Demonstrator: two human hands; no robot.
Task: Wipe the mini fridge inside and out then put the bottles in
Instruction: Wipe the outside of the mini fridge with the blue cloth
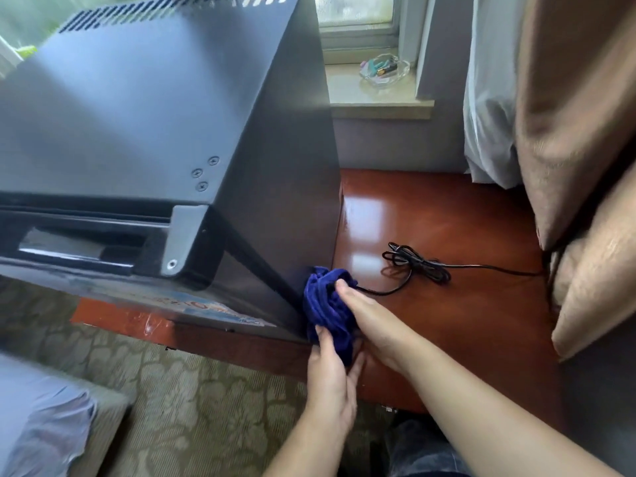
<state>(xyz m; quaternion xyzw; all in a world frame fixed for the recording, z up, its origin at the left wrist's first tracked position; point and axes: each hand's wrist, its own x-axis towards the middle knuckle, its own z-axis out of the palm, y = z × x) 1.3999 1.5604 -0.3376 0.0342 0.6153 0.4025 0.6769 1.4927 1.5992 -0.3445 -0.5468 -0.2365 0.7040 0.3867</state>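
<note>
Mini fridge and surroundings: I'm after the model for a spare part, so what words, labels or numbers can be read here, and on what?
Nothing here can be read.
The sticker low on the mini fridge front: orange and blue print, too blurred to read.
The glass dish on the windowsill: contents too small to show any label.
The blue cloth: no text shows.

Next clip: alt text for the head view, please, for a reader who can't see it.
The left hand and right hand hold a bunched blue cloth against the lower right side of a black mini fridge standing on a glossy wooden top. A black cord lies coiled on the wood nearby; a beige curtain hangs at right.
</note>
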